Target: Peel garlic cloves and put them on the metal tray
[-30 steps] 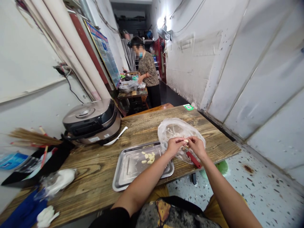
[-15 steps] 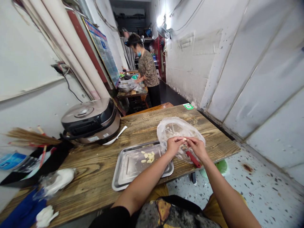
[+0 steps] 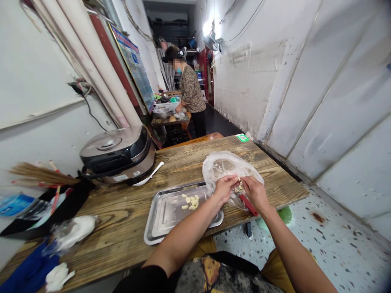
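Over a clear plastic bag (image 3: pixel 214 162), my left hand (image 3: pixel 225 188) and my right hand (image 3: pixel 254 191) meet at the fingertips. Both pinch a small pale garlic clove (image 3: pixel 239 178), which my fingers partly cover. Bits of garlic and skin lie in the bag beneath my hands. A red-handled knife (image 3: pixel 248 204) rests on the bag's near side, just below my right hand; its blade is hard to make out. Left of the bag is a metal tray (image 3: pixel 165 228) with several peeled garlic cloves (image 3: pixel 192 200) on it. My left forearm crosses over the tray's right part.
A rice cooker (image 3: pixel 117 154) stands at the table's back left, with a white spoon (image 3: pixel 148 174) beside it. Tissue in plastic (image 3: pixel 76 234), a blue cloth (image 3: pixel 30 268) and a black box of chopsticks (image 3: pixel 61 203) are at left. Another person (image 3: pixel 192 89) works at a table behind.
My fingers have shifted slightly around the clove, and my right hand has turned a little. The other person's hands have moved. The cloves on the tray look the same.
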A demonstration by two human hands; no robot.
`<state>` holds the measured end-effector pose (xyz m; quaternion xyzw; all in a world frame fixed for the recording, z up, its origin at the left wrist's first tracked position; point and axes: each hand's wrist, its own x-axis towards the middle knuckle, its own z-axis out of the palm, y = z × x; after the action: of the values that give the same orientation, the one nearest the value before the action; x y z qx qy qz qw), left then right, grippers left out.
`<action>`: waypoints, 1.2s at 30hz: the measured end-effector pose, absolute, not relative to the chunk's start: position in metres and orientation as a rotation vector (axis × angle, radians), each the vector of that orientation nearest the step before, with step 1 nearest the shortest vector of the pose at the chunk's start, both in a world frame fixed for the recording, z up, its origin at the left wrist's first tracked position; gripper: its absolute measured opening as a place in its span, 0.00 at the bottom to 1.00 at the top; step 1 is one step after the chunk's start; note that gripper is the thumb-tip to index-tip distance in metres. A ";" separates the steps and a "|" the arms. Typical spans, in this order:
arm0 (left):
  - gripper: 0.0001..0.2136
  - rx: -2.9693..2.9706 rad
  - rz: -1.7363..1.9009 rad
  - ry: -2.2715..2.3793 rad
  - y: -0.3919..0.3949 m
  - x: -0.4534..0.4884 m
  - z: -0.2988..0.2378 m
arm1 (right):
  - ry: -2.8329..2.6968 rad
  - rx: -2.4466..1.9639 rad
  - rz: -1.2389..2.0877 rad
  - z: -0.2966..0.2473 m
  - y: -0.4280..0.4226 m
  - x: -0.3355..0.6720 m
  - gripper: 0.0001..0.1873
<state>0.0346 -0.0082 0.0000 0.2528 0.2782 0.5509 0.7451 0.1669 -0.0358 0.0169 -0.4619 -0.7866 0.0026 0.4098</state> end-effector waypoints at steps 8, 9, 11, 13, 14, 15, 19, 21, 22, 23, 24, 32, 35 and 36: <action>0.13 0.614 1.103 0.560 -0.005 0.032 0.004 | -1.842 -1.275 -0.065 0.013 -0.028 0.164 0.13; 0.13 0.628 1.080 0.550 -0.005 0.031 0.004 | -1.807 -1.296 -0.046 0.012 -0.025 0.164 0.13; 0.14 0.649 1.040 0.535 -0.004 0.029 0.002 | -1.767 -1.339 -0.005 0.010 -0.018 0.166 0.13; 0.15 0.652 1.019 0.534 -0.004 0.026 0.000 | -1.756 -1.386 0.050 0.007 -0.015 0.169 0.14; 0.15 0.648 1.022 0.540 -0.003 0.026 -0.001 | -1.754 -1.408 0.088 0.006 -0.014 0.170 0.14; 0.15 0.642 1.036 0.549 -0.003 0.025 -0.003 | -1.745 -1.422 0.129 0.005 -0.015 0.171 0.16; 0.14 0.665 1.121 0.600 -0.003 0.024 -0.007 | -1.674 -1.339 0.297 0.006 -0.027 0.171 0.16; 0.15 0.708 1.168 0.633 -0.003 0.026 -0.008 | -1.698 -1.256 0.349 0.010 -0.033 0.169 0.15; 0.15 0.731 1.190 0.650 -0.003 0.027 -0.007 | -1.719 -1.230 0.356 0.013 -0.035 0.168 0.14; 0.16 0.751 1.211 0.668 -0.004 0.028 -0.007 | -1.737 -1.220 0.349 0.015 -0.037 0.167 0.14; 0.16 0.770 1.229 0.688 -0.004 0.030 -0.006 | -1.752 -1.223 0.327 0.016 -0.038 0.166 0.13; 0.15 0.915 1.303 0.846 -0.010 0.034 0.007 | -1.913 -1.346 0.045 0.021 -0.038 0.163 0.14; 0.16 0.906 1.279 0.822 -0.011 0.034 0.008 | -1.925 -1.357 0.014 0.021 -0.036 0.162 0.13; 0.16 0.901 1.268 0.804 -0.011 0.034 0.008 | -1.900 -1.359 0.036 0.021 -0.036 0.162 0.13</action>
<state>0.0339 -0.0112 0.0075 0.3953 0.3525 0.5560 0.6406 0.1619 -0.0359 0.0211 -0.5353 -0.7481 0.0141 0.3919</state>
